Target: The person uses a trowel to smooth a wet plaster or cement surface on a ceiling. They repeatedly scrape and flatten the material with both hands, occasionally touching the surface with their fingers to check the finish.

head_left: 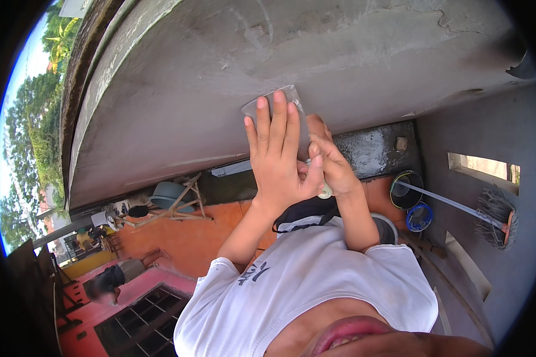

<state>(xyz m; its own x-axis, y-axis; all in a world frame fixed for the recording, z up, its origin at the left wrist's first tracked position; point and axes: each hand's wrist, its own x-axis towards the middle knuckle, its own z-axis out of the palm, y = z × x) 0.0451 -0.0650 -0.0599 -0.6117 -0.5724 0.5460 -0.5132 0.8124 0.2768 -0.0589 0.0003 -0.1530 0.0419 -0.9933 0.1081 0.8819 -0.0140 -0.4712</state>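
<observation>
A scraper with a broad, thin metal blade point(290, 93) lies against the grey plastered wall point(190, 89) in front of me. My left hand point(277, 160) rests on the blade with its fingers stretched out and slightly apart, its thumb close to the handle. My right hand point(337, 168) is closed around the pale handle point(325, 191), whose end shows below the fingers. The fingers cover most of the blade's middle, and the right hand hides much of the handle.
At right stand a black bucket point(406, 191), a blue basket point(419, 217) and a long-handled mop point(497, 220) against the side wall. A grey-blue tub point(171, 196) and a wooden trestle point(181, 205) stand at left on orange tiles point(155, 241). Another person point(116, 278) is farther off.
</observation>
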